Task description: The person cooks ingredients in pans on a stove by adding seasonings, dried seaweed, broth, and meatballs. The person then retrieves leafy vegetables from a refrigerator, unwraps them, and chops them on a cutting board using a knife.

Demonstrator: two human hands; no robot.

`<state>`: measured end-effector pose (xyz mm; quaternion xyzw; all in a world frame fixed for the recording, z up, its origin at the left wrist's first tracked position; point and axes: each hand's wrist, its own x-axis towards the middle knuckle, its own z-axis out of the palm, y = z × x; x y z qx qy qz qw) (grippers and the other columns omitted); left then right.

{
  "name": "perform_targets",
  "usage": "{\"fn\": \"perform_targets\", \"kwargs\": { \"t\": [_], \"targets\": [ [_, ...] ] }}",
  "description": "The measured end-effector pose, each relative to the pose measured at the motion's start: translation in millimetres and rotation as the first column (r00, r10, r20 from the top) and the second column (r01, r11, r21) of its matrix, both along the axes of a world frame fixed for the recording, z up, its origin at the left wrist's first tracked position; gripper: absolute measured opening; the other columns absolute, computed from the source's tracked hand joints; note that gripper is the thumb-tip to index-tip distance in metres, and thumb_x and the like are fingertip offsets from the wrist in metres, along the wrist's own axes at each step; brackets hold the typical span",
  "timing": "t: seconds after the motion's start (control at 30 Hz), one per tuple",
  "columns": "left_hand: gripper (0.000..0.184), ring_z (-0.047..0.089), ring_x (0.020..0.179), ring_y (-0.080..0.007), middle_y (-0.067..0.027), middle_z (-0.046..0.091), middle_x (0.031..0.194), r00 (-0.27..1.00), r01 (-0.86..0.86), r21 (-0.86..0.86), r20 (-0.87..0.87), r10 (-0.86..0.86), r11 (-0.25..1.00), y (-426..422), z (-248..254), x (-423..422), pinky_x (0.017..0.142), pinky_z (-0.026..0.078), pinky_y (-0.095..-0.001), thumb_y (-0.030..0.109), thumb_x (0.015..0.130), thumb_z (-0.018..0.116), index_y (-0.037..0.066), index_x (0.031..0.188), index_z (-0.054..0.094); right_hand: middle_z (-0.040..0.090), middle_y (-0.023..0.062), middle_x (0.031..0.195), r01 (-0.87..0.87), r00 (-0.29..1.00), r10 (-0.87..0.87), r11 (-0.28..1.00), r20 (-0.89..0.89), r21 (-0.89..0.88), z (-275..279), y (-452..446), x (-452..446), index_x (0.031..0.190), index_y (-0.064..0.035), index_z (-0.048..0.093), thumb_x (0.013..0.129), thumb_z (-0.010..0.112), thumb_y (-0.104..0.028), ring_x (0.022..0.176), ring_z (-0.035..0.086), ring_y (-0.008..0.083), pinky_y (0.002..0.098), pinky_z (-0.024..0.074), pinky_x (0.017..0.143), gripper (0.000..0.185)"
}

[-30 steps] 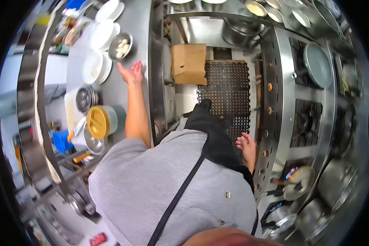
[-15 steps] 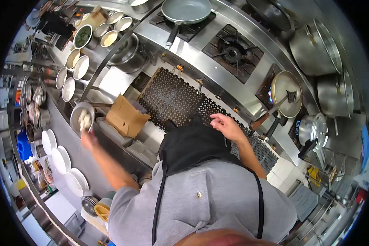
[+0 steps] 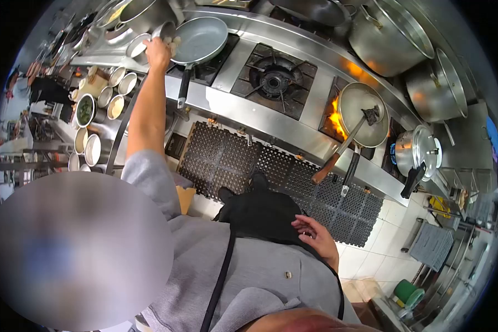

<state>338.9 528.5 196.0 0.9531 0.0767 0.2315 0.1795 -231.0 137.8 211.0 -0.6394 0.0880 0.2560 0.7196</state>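
My left hand (image 3: 158, 54) reaches out at the upper left, closed on a small metal bowl (image 3: 164, 31). The bowl is tilted beside the rim of a grey frying pan (image 3: 202, 40), and pale, whitish pieces (image 3: 175, 44) are at its mouth over the pan's left edge. I cannot make out what food they are. The pan stands on the left burner, its dark handle (image 3: 185, 86) pointing toward me. Low in front of my black apron (image 3: 260, 216), my right hand (image 3: 317, 235) holds nothing, its fingers loosely apart.
Flames (image 3: 336, 119) rise beside a second pan (image 3: 365, 113), which has a wooden-handled spatula (image 3: 343, 145) across it. A lidded pot (image 3: 414, 152) stands to its right. Large stockpots (image 3: 392, 36) line the back. Ingredient tins (image 3: 116, 107) fill the left; a blurred oval hides the lower left.
My left hand has carried the bowl from the left counter up to the grey pan and tilted it. The right hand has dropped nearer my apron. Flames have flared at the second pan.
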Motion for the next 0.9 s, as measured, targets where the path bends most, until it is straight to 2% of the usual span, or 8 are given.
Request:
{"fn": "perform_targets", "kwargs": {
  "t": [0.17, 0.3, 0.33, 0.37, 0.53, 0.67, 0.8, 0.9],
  "targets": [
    [0.023, 0.063, 0.092, -0.0512, -0.0314, 0.047, 0.116, 0.997, 0.059, 0.222, 0.037, -0.069, 0.973, 11, 23, 47, 0.08, 0.054, -0.0531, 0.009, 0.09, 0.046, -0.004, 0.104, 0.058, 0.061, 0.0122, 0.114, 0.306, 0.952, -0.297, 0.935, -0.073, 0.181, -4, -1, -26, 0.134, -0.0007, 0.049, 0.086, 0.063, -0.009, 0.095, 0.055, 0.0139, 0.0289, 0.0453, 0.087, 0.051],
    [0.029, 0.066, 0.087, -0.046, -0.0314, 0.055, 0.102, 0.988, -0.142, 0.069, 0.064, 0.138, 0.987, 63, 26, 43, 0.07, 0.057, -0.0428, 0.014, 0.087, 0.048, -0.012, 0.099, 0.054, 0.062, 0.0112, 0.108, 0.324, 0.942, -0.297, 0.924, -0.153, 0.203, -24, -3, -22, 0.129, 0.0007, 0.052, 0.088, 0.06, -0.01, 0.088, 0.056, 0.0122, 0.0263, 0.0457, 0.08, 0.043],
    [0.026, 0.066, 0.085, -0.0429, -0.0284, 0.056, 0.095, 0.986, -0.147, -0.575, -0.024, 0.163, 0.805, 73, 26, 32, 0.068, 0.058, -0.0406, 0.01, 0.086, 0.048, -0.014, 0.095, 0.052, 0.063, 0.0104, 0.106, 0.329, 0.938, -0.296, 0.924, -0.178, 0.197, -32, -1, -17, 0.127, 0.0005, 0.054, 0.089, 0.059, -0.01, 0.086, 0.056, 0.0116, 0.0253, 0.0452, 0.077, 0.04],
    [0.023, 0.066, 0.084, -0.0398, -0.0254, 0.056, 0.089, 0.986, -0.124, -0.96, -0.091, 0.142, 0.25, 84, 26, 20, 0.065, 0.059, -0.0384, 0.006, 0.085, 0.047, -0.015, 0.091, 0.05, 0.063, 0.0097, 0.104, 0.327, 0.936, -0.29, 0.926, -0.2, 0.187, -38, 0, -10, 0.126, 0.0002, 0.055, 0.09, 0.058, -0.01, 0.083, 0.056, 0.0111, 0.0242, 0.0447, 0.074, 0.037],
    [0.001, 0.06, 0.069, -0.0268, -0.0145, 0.053, 0.09, 0.986, 0.118, -0.971, 0.09, 0.14, -0.21, 148, -80, -128, 0.065, 0.06, -0.0411, -0.002, 0.082, 0.053, -0.003, 0.083, 0.052, 0.066, 0.0066, 0.097, 0.012, 0.985, -0.001, 0.998, -0.171, 0.061, -64, 22, 43, 0.123, -0.0005, 0.057, 0.093, 0.059, -0.015, 0.08, 0.056, 0.0094, 0.0227, 0.0443, 0.07, 0.033],
    [0.01, 0.06, 0.068, -0.0228, -0.0109, 0.054, 0.086, 0.897, -0.202, -0.934, -0.298, 0.328, -0.295, 116, -98, -342, 0.062, 0.059, -0.0369, 0.005, 0.082, 0.054, 0.0, 0.092, 0.053, 0.067, 0.006, 0.098, -0.291, 0.951, 0.281, 0.955, -0.131, -0.064, -90, 51, 84, 0.121, -0.0001, 0.058, 0.095, 0.058, -0.017, 0.079, 0.055, 0.0073, 0.022, 0.0439, 0.069, 0.03],
    [0.012, 0.06, 0.077, -0.022, -0.0118, 0.057, 0.089, 0.609, -0.087, -0.929, -0.335, 0.719, -0.359, 121, -100, -531, 0.065, 0.057, -0.0352, 0.009, 0.084, 0.058, 0.002, 0.093, 0.055, 0.066, 0.005, 0.099, -0.577, 0.815, 0.564, 0.81, -0.133, -0.103, -141, 60, 123, 0.122, -0.0007, 0.058, 0.097, 0.058, -0.019, 0.097, 0.06, 0.0123, 0.0248, 0.0468, 0.087, 0.031],
    [0.006, 0.06, 0.075, -0.0213, -0.0121, 0.058, 0.085, 0.284, 0.076, -0.973, -0.189, 0.94, -0.218, 134, -77, -623, 0.062, 0.057, -0.0323, 0.002, 0.081, 0.055, -0.002, 0.086, 0.056, 0.066, 0.0049, 0.098, -0.703, 0.71, 0.684, 0.704, -0.167, -0.104, -127, 86, 149, 0.121, -0.0005, 0.058, 0.097, 0.058, -0.018, 0.093, 0.059, 0.011, 0.0241, 0.0468, 0.084, 0.03]
  ]
}}
